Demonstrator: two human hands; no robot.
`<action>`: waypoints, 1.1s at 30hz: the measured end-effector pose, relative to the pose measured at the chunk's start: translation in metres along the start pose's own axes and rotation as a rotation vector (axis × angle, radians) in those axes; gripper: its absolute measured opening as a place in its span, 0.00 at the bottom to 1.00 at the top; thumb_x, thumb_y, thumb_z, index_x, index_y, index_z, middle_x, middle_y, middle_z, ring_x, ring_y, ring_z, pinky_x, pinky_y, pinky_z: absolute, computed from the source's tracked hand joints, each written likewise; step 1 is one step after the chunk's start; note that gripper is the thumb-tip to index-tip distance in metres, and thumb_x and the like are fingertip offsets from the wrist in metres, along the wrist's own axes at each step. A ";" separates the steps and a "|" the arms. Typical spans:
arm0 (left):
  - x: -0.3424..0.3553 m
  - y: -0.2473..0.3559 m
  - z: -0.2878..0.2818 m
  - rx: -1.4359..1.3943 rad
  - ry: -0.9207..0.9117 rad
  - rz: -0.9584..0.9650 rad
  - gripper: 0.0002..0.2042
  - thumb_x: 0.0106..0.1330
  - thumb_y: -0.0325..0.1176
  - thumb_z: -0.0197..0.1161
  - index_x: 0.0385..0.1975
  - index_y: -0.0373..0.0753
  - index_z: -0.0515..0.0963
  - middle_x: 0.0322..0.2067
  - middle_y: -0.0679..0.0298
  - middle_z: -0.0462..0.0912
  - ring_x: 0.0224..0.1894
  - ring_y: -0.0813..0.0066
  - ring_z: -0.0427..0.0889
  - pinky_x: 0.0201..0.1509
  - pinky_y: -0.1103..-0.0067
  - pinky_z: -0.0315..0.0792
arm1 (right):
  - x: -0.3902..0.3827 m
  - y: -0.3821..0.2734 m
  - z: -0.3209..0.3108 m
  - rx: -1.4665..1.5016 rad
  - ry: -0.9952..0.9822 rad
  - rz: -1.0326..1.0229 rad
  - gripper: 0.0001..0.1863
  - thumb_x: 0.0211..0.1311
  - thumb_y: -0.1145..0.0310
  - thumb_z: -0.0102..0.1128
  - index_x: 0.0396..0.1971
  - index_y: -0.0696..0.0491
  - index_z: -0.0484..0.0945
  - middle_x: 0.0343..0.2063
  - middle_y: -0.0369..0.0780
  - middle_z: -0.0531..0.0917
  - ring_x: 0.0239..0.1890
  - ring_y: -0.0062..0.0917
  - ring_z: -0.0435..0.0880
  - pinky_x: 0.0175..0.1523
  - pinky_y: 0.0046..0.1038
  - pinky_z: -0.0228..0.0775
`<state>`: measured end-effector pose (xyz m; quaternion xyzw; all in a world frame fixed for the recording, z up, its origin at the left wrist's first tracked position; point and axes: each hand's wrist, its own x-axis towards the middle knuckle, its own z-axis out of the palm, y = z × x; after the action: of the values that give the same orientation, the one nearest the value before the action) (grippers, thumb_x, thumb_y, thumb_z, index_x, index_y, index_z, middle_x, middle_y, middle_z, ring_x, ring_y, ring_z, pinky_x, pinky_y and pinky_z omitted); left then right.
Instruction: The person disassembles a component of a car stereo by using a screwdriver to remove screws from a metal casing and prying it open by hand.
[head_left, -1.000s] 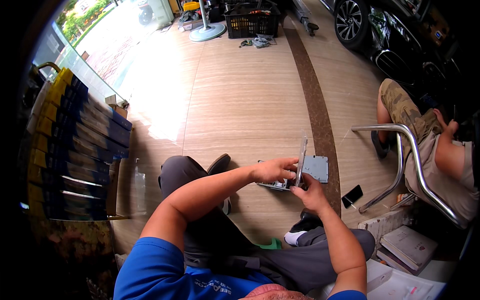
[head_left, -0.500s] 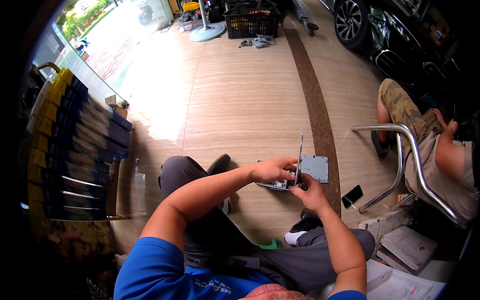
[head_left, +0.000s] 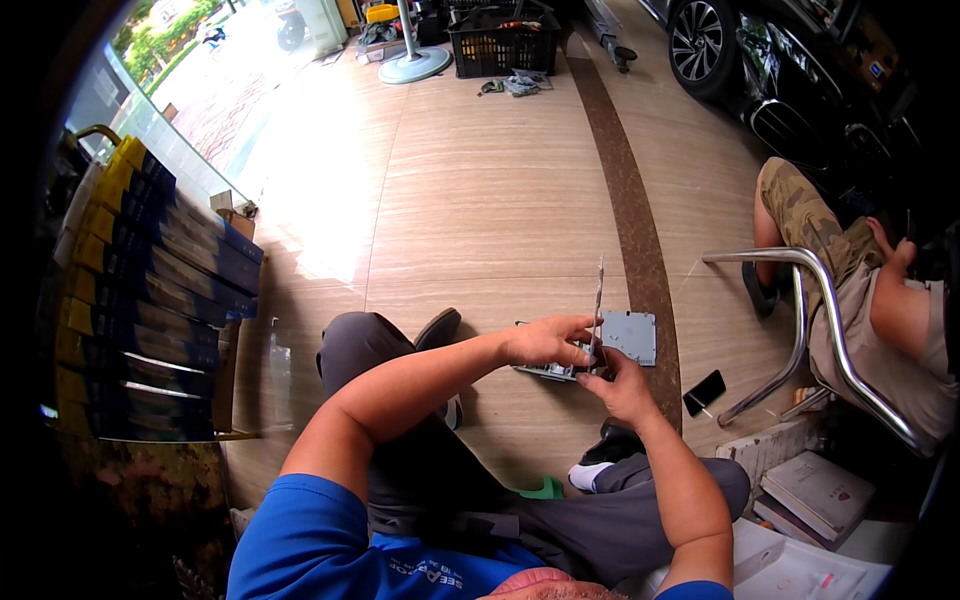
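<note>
A thin flat panel [head_left: 600, 288], perhaps a circuit board, stands upright and is seen almost edge-on. The fingers of my left hand [head_left: 545, 341] are closed on its left side, and my right hand [head_left: 627, 388] grips its lower end with thumb and fingers. Partly hidden under my left hand is a grey metal housing [head_left: 553, 373] with an open frame, lying on the floor. Just right of the panel lies a flat grey metal plate [head_left: 634, 335] with notched edges. My fingertips hide where the panel meets the housing.
A black phone [head_left: 704, 393] lies on the floor at right, near a bent-metal-tube chair [head_left: 825, 270] and a seated person [head_left: 890, 290]. Boxes [head_left: 150, 300] line a rack at left. A black crate [head_left: 505, 45], a stand base [head_left: 415, 67] and a car [head_left: 790, 90] are farther off.
The panel has turned slightly and its top edge has shifted a little to the left. Both hands keep nearly the same place and grip.
</note>
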<state>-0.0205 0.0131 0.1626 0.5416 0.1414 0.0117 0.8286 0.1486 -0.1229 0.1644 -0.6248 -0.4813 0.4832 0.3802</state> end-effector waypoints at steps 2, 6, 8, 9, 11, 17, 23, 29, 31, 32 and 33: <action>0.000 0.001 0.001 0.006 0.007 -0.004 0.36 0.66 0.24 0.58 0.70 0.30 0.44 0.59 0.51 0.71 0.61 0.65 0.70 0.67 0.73 0.62 | 0.000 0.001 0.000 0.005 0.007 -0.005 0.21 0.53 0.67 0.71 0.44 0.60 0.77 0.36 0.38 0.84 0.38 0.18 0.80 0.46 0.24 0.72; 0.002 -0.003 -0.001 0.008 -0.003 0.005 0.36 0.68 0.27 0.58 0.70 0.30 0.44 0.57 0.53 0.71 0.61 0.66 0.71 0.67 0.73 0.63 | 0.001 0.002 0.000 0.012 0.005 -0.005 0.20 0.53 0.66 0.71 0.44 0.60 0.78 0.36 0.38 0.84 0.38 0.18 0.79 0.46 0.24 0.72; 0.004 -0.008 -0.004 -0.001 -0.012 0.014 0.36 0.68 0.27 0.58 0.70 0.29 0.44 0.57 0.54 0.72 0.60 0.67 0.71 0.66 0.73 0.63 | 0.001 0.003 0.000 0.016 0.003 -0.009 0.20 0.53 0.66 0.71 0.43 0.60 0.78 0.36 0.38 0.84 0.38 0.19 0.79 0.46 0.24 0.72; 0.004 -0.011 -0.005 0.012 -0.004 0.022 0.36 0.69 0.28 0.58 0.70 0.29 0.44 0.57 0.54 0.72 0.60 0.67 0.71 0.66 0.74 0.63 | 0.001 0.003 0.000 0.005 0.007 -0.016 0.20 0.53 0.66 0.71 0.44 0.60 0.78 0.36 0.38 0.84 0.38 0.19 0.79 0.46 0.25 0.72; 0.005 -0.013 -0.006 0.025 0.004 0.030 0.36 0.69 0.29 0.58 0.70 0.29 0.44 0.56 0.55 0.72 0.59 0.68 0.71 0.66 0.74 0.64 | 0.001 0.002 0.000 -0.006 0.010 -0.022 0.21 0.53 0.66 0.71 0.44 0.60 0.78 0.36 0.38 0.84 0.38 0.19 0.80 0.46 0.25 0.72; 0.005 -0.011 -0.003 0.044 0.038 0.035 0.36 0.69 0.30 0.59 0.70 0.28 0.45 0.54 0.56 0.74 0.57 0.70 0.73 0.64 0.75 0.65 | 0.001 0.003 0.000 -0.013 0.008 -0.027 0.21 0.53 0.66 0.71 0.45 0.60 0.77 0.36 0.39 0.84 0.38 0.20 0.80 0.46 0.25 0.72; 0.002 -0.005 -0.001 0.118 0.052 0.024 0.35 0.69 0.29 0.59 0.70 0.28 0.46 0.53 0.56 0.75 0.57 0.69 0.73 0.64 0.75 0.65 | 0.001 0.003 0.000 -0.009 0.001 -0.025 0.21 0.52 0.67 0.70 0.45 0.59 0.77 0.36 0.39 0.84 0.39 0.20 0.80 0.47 0.26 0.72; 0.000 -0.001 0.001 0.061 0.011 0.046 0.35 0.68 0.25 0.58 0.70 0.28 0.45 0.57 0.55 0.72 0.61 0.68 0.70 0.67 0.74 0.62 | 0.001 0.003 0.000 -0.002 0.001 -0.001 0.23 0.53 0.68 0.69 0.48 0.59 0.77 0.39 0.40 0.85 0.42 0.21 0.81 0.50 0.26 0.72; 0.000 0.001 0.001 0.092 -0.015 0.036 0.35 0.68 0.24 0.56 0.71 0.30 0.44 0.59 0.55 0.70 0.63 0.68 0.68 0.67 0.74 0.61 | 0.001 0.005 -0.001 -0.025 0.006 -0.016 0.24 0.53 0.68 0.69 0.50 0.59 0.76 0.39 0.40 0.84 0.42 0.21 0.81 0.50 0.26 0.72; 0.000 0.001 0.000 0.092 -0.014 0.036 0.35 0.68 0.24 0.56 0.71 0.30 0.44 0.59 0.55 0.70 0.63 0.68 0.68 0.67 0.74 0.61 | 0.002 0.005 -0.001 -0.024 0.005 -0.015 0.24 0.53 0.68 0.69 0.50 0.59 0.76 0.39 0.40 0.84 0.42 0.21 0.81 0.50 0.26 0.72; 0.001 0.000 0.000 0.099 -0.027 0.042 0.35 0.68 0.23 0.56 0.71 0.31 0.43 0.59 0.55 0.70 0.63 0.68 0.68 0.67 0.74 0.61 | 0.002 0.005 -0.001 -0.024 0.003 -0.021 0.24 0.52 0.68 0.69 0.50 0.60 0.76 0.40 0.40 0.84 0.42 0.21 0.81 0.50 0.26 0.72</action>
<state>-0.0200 0.0138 0.1627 0.5848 0.1191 0.0146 0.8022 0.1506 -0.1225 0.1600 -0.6249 -0.4930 0.4726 0.3783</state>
